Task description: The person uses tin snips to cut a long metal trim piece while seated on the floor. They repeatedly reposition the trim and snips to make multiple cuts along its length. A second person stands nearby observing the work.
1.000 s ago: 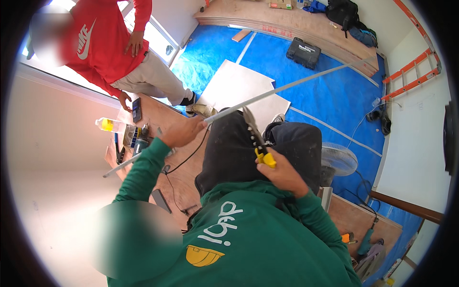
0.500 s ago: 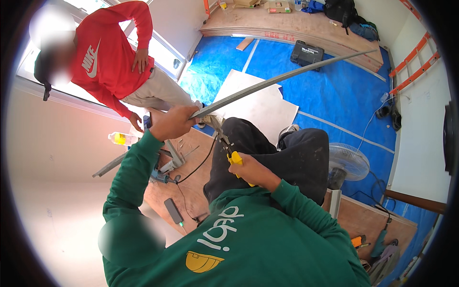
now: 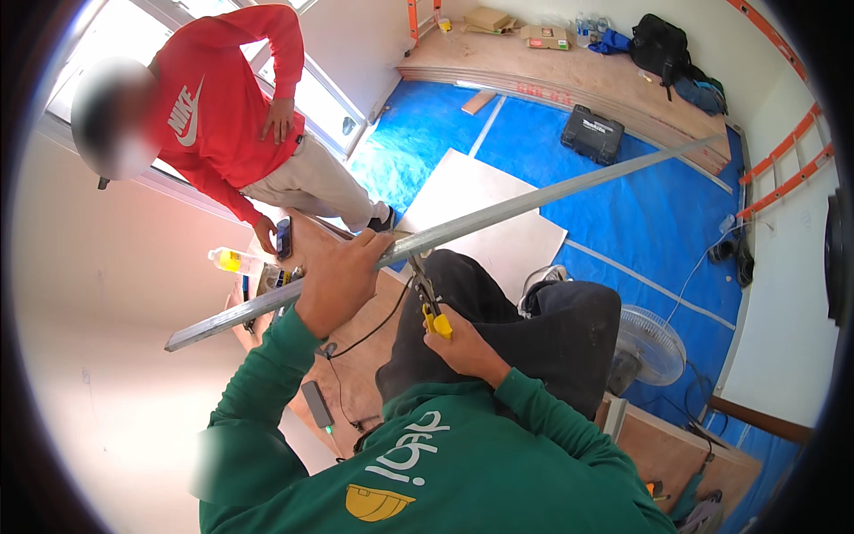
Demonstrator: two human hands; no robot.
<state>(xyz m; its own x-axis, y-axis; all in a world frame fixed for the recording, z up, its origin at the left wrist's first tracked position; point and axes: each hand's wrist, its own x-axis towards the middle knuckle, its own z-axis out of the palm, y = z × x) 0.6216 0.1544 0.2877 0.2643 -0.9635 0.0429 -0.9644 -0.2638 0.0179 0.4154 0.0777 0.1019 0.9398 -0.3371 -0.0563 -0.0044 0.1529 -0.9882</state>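
Gripping a silvery metal channel (image 3: 498, 213), the left hand (image 3: 338, 283) holds it slanting above a pale board (image 3: 464, 182) while the right hand (image 3: 470, 345) holds yellow-handled snips (image 3: 436, 317); with the blades (image 3: 422, 278) near the left fingers (image 3: 379, 244), a slip of either grip could cut skin.

The bar (image 3: 480, 219) slants across before the knees (image 3: 578, 316). Beyond it, a case (image 3: 592, 136) and a panel (image 3: 476, 182) lie on the tarp (image 3: 618, 236); farther back, a backpack (image 3: 659, 43) sits on boards (image 3: 494, 64). Right of the knees stands a fan (image 3: 654, 343), a ladder (image 3: 790, 184) farther right.
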